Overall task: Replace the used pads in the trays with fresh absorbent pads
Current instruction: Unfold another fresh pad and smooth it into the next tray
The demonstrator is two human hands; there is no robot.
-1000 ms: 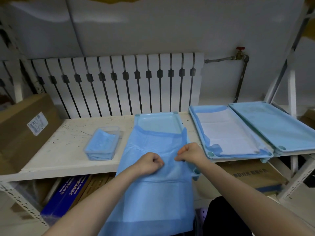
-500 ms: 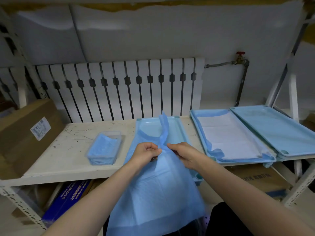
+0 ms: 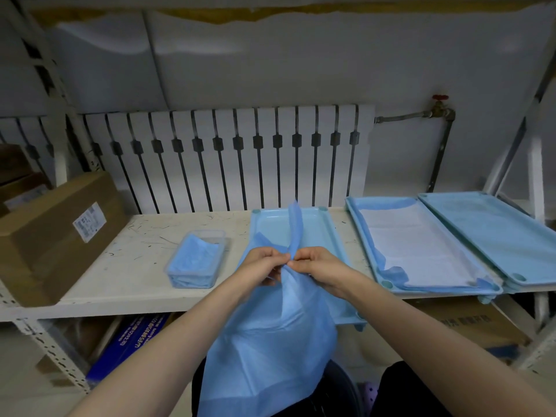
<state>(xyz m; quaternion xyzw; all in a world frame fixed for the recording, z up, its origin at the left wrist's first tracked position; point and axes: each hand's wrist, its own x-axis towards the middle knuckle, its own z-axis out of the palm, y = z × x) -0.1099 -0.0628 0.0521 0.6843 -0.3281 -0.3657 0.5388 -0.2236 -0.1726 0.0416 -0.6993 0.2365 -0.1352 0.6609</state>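
Observation:
A large blue absorbent pad (image 3: 270, 335) hangs in front of me over the shelf edge, bunched at its top. My left hand (image 3: 261, 266) and my right hand (image 3: 316, 266) pinch that top edge together, fingertips almost touching, and a flap of the pad stands up between them. Behind the hands lies a light-blue tray (image 3: 319, 227) with its far half bare. To its right a second tray (image 3: 376, 260) holds a white pad with blue edges (image 3: 415, 245). A third tray (image 3: 496, 236) leans on that one's right side.
A clear plastic box of folded blue pads (image 3: 195, 260) sits on the white shelf (image 3: 120, 266) left of the middle tray. A cardboard box (image 3: 54, 236) stands at the far left. More boxes lie under the shelf. A white radiator (image 3: 228, 158) runs along the wall.
Both hands lifted the pad's top edge off the tray and drew it together into a bunch. The pad, flat over the tray before, now hangs gathered and shows more of the tray.

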